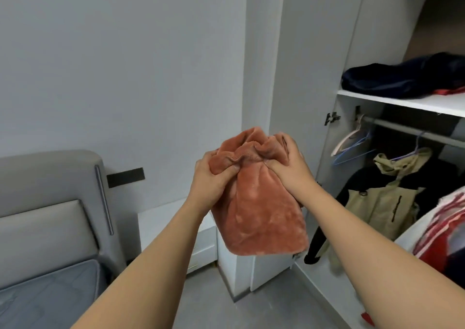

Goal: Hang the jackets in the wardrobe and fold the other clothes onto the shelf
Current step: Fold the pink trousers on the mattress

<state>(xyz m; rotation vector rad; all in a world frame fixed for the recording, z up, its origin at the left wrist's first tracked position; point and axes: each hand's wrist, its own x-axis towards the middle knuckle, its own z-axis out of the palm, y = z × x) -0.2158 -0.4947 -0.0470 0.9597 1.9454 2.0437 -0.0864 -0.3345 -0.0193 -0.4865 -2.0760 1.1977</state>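
Hands (pixel 251 175) bunch plush rust-orange garment (pixel 259 218).

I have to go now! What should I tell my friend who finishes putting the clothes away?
Left hand and right hand: both shut on the bunched top of the rust-orange fleece garment, held in the air in front of the open white wardrobe.
Done: a beige and black jacket hangs on the metal rail; dark navy clothes lie on the white shelf.
Left: put the orange garment on the shelf. A red and white striped garment at the right edge may still need sorting. Empty hangers are on the rail.
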